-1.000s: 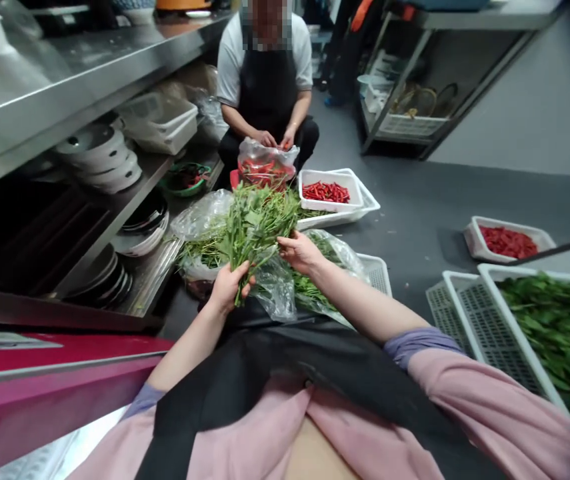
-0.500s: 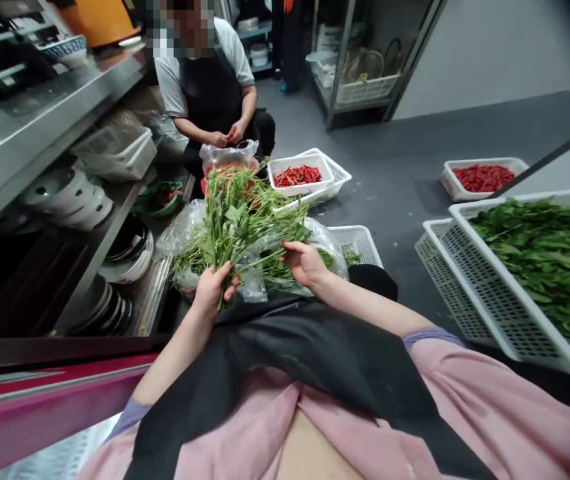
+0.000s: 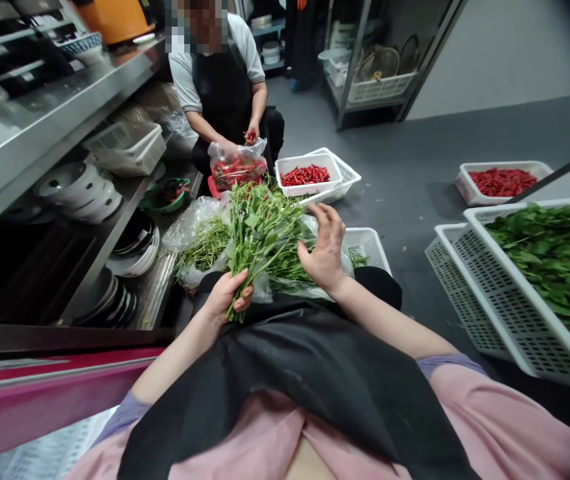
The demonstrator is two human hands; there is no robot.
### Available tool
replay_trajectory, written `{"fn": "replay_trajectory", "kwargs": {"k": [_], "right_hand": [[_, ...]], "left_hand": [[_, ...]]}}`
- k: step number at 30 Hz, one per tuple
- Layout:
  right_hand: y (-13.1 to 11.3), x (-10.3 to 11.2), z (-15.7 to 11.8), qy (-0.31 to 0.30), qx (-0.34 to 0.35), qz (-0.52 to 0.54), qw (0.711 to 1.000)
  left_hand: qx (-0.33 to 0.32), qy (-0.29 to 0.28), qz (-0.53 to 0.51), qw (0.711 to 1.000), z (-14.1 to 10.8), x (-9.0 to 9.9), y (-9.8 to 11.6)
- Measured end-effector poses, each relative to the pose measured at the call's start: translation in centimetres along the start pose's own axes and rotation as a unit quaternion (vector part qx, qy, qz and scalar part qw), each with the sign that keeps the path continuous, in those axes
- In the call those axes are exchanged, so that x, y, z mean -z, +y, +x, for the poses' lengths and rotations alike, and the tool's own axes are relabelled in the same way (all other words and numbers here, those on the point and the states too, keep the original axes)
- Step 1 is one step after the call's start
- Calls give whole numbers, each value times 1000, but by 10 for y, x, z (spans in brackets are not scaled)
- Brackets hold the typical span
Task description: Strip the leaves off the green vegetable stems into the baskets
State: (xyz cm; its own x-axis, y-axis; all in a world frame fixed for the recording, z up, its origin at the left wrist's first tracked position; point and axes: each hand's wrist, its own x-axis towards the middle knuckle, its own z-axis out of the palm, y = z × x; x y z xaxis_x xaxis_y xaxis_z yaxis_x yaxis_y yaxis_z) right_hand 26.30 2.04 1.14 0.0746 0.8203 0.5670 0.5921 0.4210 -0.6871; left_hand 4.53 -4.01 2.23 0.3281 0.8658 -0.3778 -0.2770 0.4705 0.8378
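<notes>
A bunch of leafy green stems (image 3: 252, 233) is gripped near its lower ends by my left hand (image 3: 229, 293), its leaves pointing forward. To the right of the bunch, my right hand (image 3: 325, 250) is raised with its fingers apart and curved, and nothing shows between them. Below and beyond both hands lie more greens (image 3: 207, 243) in a clear plastic bag (image 3: 192, 223). A white basket (image 3: 377, 250) with a few greens stands just past my right hand.
A person (image 3: 219, 80) sits opposite, hands at a bag of red chillies (image 3: 237, 167). Chillies fill a white basket (image 3: 307, 175) and another tray (image 3: 502, 181). Large baskets of leaves (image 3: 555, 260) stand right. Metal shelving (image 3: 65, 127) with dishes runs along the left.
My right hand has let go of a stem, opened and risen slightly to the right. The bunch in my left hand has shifted slightly right in view. The other person's hands have moved apart.
</notes>
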Motion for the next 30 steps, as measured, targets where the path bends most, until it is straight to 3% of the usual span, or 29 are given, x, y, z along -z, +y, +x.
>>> {"fn": "replay_trajectory", "kwargs": {"k": [2, 5, 13, 17, 21, 24, 26, 28, 30], "right_hand": [[-2, 9, 6, -67, 126, -67, 987], [-3, 17, 20, -151, 225, -84, 959], [0, 15, 34, -297, 332, -125, 887], [-2, 15, 23, -283, 343, -88, 891], [-4, 2, 9, -198, 273, -12, 941], [10, -5, 21, -42, 70, 110, 991], [34, 9, 43, 101, -111, 220, 964], [67, 47, 67, 248, -237, 290, 894], [101, 102, 84, 403, -223, 239, 854]], "left_hand": [[1, -7, 2, 1000, 0, 0, -1], [14, -25, 4, 1000, 0, 1, -1], [27, -51, -43, 997, 1, 8, -3], [32, -52, -60, 996, 3, 7, -4], [36, -60, -52, 996, 3, 8, -6], [35, -85, -34, 995, 1, 14, -9], [28, -84, -42, 995, -2, 22, -9], [19, -65, -75, 995, -4, 31, -8], [18, -54, -114, 992, -5, 40, -9]]}}
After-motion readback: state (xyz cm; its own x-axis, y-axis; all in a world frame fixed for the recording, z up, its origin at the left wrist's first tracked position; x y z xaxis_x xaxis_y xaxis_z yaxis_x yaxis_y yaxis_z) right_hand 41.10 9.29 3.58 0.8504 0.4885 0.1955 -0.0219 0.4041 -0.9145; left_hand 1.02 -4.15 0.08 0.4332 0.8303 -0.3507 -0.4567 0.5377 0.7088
